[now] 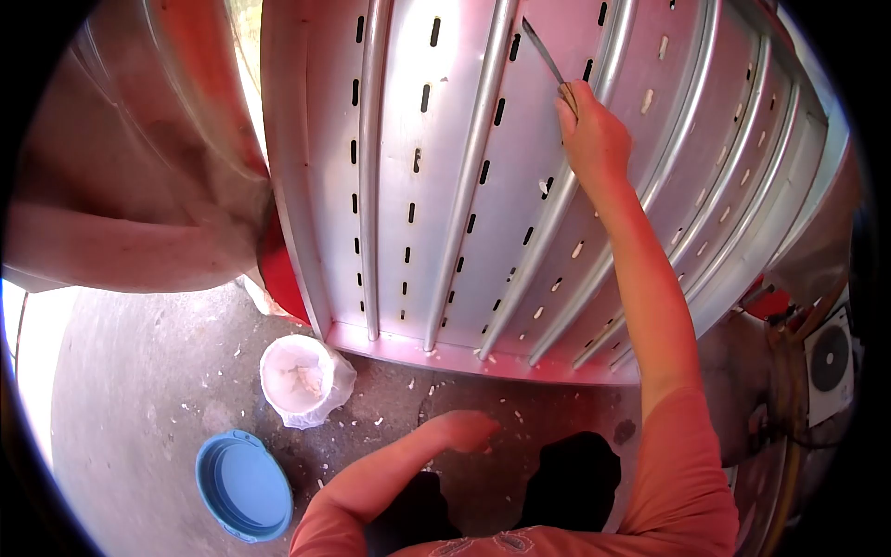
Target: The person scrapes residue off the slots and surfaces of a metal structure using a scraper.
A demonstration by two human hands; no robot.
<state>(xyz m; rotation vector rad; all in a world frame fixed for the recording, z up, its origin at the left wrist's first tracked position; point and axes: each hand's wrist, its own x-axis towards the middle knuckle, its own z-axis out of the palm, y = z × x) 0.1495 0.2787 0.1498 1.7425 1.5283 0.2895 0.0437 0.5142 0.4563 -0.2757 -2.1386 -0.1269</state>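
My right hand [594,135] is closed round the short handle of a narrow-bladed knife [544,51]. The blade points up and left, over a large metal panel [399,251] with rows of slots, close to one of its round bars [473,158]. Many slots look dark, while several on the right hold pale material. A small white piece [544,188] sits by a slot below my right hand. Low in front of my knees, my left hand [466,432] is loosely curled, with nothing visible in it and apart from the panel.
On the floor stand a white bucket [339,395] with a plastic liner and pale scraps inside, and a blue round basin [206,478]. Small white bits are scattered over the concrete floor [139,390]. A fan unit [829,362] stands at far right. Brownish sheeting [121,139] hangs at left.
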